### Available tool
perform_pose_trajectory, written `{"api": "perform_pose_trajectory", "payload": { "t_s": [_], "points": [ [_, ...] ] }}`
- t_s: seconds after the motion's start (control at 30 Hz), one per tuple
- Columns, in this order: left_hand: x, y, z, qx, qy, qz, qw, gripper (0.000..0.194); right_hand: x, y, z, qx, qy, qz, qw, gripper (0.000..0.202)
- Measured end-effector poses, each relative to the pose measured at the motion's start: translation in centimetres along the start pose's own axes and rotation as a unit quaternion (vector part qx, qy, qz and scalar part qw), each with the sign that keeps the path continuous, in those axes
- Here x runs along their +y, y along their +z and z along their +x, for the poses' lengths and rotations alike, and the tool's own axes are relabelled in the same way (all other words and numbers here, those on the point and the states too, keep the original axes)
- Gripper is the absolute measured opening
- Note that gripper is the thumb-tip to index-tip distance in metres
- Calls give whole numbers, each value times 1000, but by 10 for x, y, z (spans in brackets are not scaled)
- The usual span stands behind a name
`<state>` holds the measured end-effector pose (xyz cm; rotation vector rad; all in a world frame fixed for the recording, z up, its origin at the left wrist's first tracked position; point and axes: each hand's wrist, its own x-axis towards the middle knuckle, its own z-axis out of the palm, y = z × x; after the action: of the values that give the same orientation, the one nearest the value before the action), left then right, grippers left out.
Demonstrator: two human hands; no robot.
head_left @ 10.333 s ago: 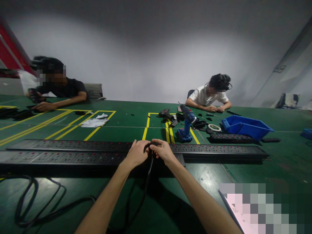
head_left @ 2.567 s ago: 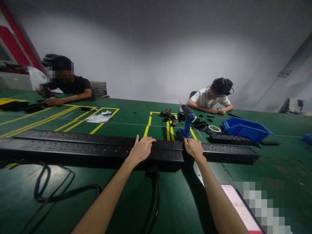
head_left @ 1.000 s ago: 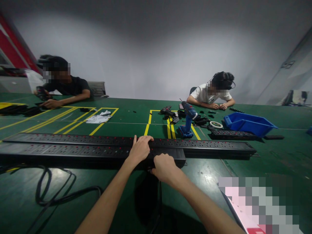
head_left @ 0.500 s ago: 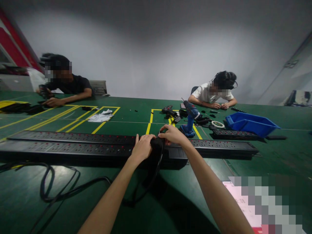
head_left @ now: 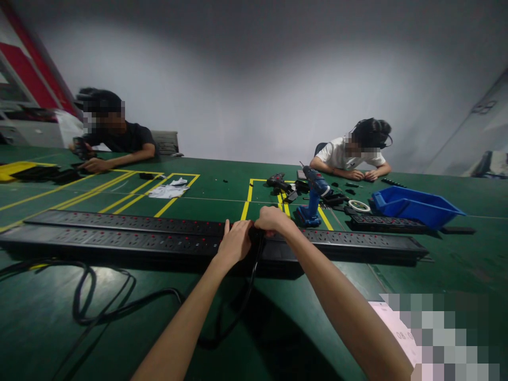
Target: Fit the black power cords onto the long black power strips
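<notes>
Two long black power strips lie parallel across the table, a front power strip (head_left: pixel 130 239) and a rear power strip (head_left: pixel 357 239), both with rows of sockets and small red marks. My left hand (head_left: pixel 237 242) is curled over the front strip near its right end, thumb raised; what its fingers grip is hidden. Close beside it, my right hand (head_left: pixel 273 219) is closed with fingers pressed together at the top of a thick black cable (head_left: pixel 254 275). The cable bends down from between my hands over the strip's near side. Fingertips and the cable's end are hidden.
Loops of cable (head_left: pixel 85 317) spread at the left front. Beyond the strips stand a blue drill (head_left: pixel 311 198), a white tape ring (head_left: pixel 359 206) and a blue bin (head_left: pixel 418 205). Papers (head_left: pixel 169 189) lie at left centre. Two people sit across the table.
My right hand has turned and closed lower, its fingers now hidden behind its knuckles. My left hand stays on the front strip. The whole view has shifted slightly.
</notes>
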<state>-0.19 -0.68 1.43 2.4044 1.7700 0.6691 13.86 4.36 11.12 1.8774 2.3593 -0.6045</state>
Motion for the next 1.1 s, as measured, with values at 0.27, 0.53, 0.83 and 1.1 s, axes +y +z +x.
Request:
{"api": "perform_pose_trajectory", "payload": {
  "t_s": [0.27,0.53,0.83,1.1],
  "points": [
    [0,-1,0,-5,5,3,1000,46,5,9,35,10,-36,-71,997,45],
    [4,2,2,-12,-28,39,999,53,5,38,57,12,-58,-60,996,41],
    [4,1,3,-13,-31,31,999,52,3,51,60,49,-9,2,999,47],
    [1,2,4,-5,-30,1,1000,53,9,67,45,144,-48,19,988,43]
  ]
}}
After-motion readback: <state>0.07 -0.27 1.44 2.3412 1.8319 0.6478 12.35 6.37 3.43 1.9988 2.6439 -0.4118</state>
